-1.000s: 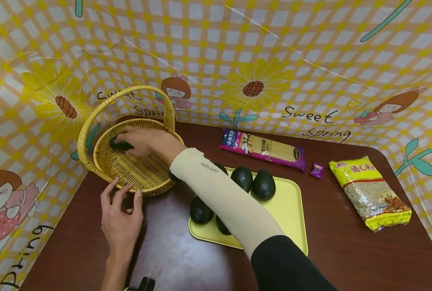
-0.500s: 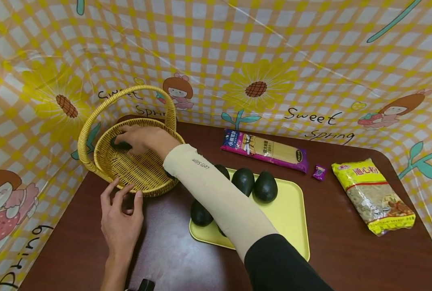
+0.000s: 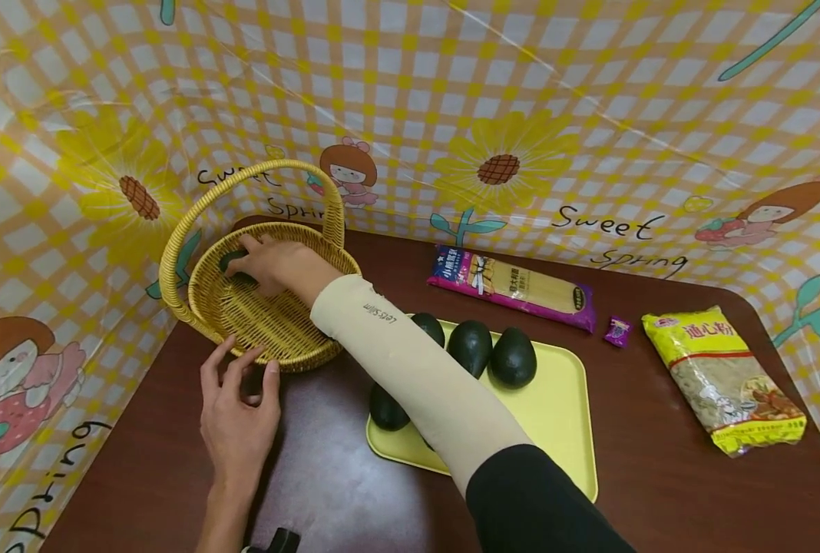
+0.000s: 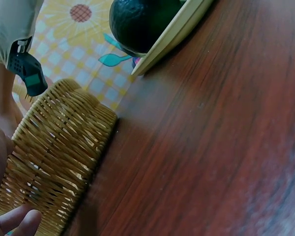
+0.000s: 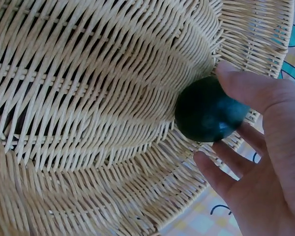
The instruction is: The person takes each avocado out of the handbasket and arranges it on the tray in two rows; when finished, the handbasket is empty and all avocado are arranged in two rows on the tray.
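A dark green avocado (image 3: 236, 265) lies against the far left inner wall of the yellow wicker basket (image 3: 292, 357). My right hand (image 3: 282, 265) reaches into the basket and holds this avocado. In the right wrist view, the thumb is on the upper side of the avocado (image 5: 206, 110) and the fingers are around its lower side, some of them apart from it. My left hand (image 3: 240, 422) is at the basket's near side, fingers loosely bent, fingertips by the rim. Several more avocados (image 3: 514, 358) sit on a yellow tray (image 3: 555, 415), partly hidden by my right sleeve.
Behind the tray lies a purple noodle packet (image 3: 514, 288), with a small purple wrapped sweet (image 3: 617, 332) beside it. A yellow pasta bag (image 3: 724, 380) lies on the right of the brown table (image 3: 355, 499). Checked cloth (image 3: 396, 100) rises around the back and sides.
The head view has shifted slightly, so everything sits a little further right. My right hand's fingers look slightly more spread at the avocado. The left hand keeps its place by the basket.
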Demonstrator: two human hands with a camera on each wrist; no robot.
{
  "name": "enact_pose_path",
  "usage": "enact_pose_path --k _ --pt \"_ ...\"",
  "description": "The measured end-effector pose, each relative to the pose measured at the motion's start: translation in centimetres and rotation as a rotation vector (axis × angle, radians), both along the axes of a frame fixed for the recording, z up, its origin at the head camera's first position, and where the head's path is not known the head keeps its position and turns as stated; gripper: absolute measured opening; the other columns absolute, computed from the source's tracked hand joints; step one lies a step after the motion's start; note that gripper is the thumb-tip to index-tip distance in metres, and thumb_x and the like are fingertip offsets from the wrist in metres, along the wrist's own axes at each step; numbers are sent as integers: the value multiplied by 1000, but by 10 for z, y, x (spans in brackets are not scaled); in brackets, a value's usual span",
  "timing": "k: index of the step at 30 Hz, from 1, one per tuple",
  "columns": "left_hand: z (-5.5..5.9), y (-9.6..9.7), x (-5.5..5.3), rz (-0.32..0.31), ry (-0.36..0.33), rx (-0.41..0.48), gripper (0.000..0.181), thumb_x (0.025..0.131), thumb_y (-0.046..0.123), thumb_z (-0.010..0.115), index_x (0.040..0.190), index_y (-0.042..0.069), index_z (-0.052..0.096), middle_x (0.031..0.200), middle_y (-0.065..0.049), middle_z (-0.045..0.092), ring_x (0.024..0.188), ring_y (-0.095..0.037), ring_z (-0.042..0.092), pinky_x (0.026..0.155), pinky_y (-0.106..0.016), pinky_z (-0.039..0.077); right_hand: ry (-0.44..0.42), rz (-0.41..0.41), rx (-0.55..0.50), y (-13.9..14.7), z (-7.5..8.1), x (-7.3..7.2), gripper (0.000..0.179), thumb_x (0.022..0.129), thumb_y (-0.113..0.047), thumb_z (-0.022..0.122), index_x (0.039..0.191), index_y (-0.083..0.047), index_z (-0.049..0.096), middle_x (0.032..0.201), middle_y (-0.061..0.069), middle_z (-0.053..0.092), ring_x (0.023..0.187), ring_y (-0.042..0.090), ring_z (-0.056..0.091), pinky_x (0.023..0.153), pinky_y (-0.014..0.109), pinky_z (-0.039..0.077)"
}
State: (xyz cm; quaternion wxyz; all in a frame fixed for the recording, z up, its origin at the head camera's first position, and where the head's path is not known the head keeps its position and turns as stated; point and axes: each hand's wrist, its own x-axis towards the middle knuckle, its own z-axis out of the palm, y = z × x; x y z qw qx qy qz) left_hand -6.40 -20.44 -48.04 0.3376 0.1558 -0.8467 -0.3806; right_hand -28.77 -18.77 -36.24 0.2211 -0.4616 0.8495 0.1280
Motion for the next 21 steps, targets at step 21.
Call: enact_pose_path --k 21 --pt "-1 0 0 -8 11 -8 28 103 24 76 127 10 78 158 -6 54 95 -26 73 65 -2 43 -102 -42 120 12 -3 -11 94 104 -39 72 174 -42 8 182 -1 5 167 19 13 124 41 38"
